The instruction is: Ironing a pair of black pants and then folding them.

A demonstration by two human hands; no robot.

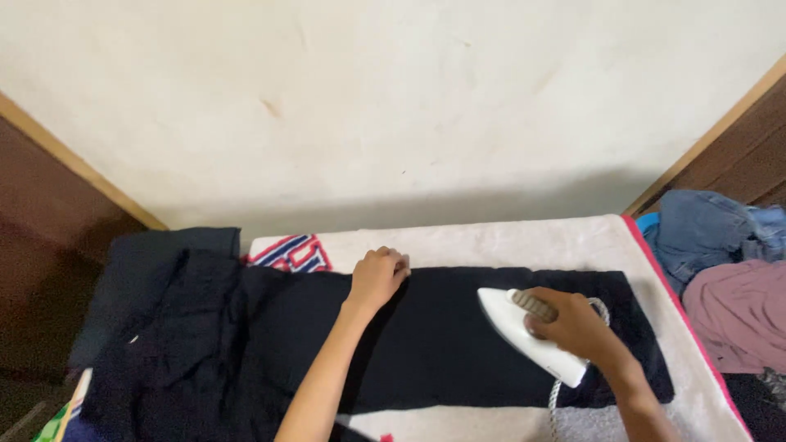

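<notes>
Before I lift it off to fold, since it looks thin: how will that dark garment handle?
Likely floppy: the dark garment lies flat under the white iron and bunches in soft folds at its left end. Probably light, and it may slide, since the left hand pins its edge.

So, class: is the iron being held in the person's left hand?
No, the right hand grips the white iron; the left hand presses the dark garment.

A single head-worn view looks steeply down from close above the near edge of the padded counter (573, 241), facing the pale wall (393, 98) just behind it.
</notes>
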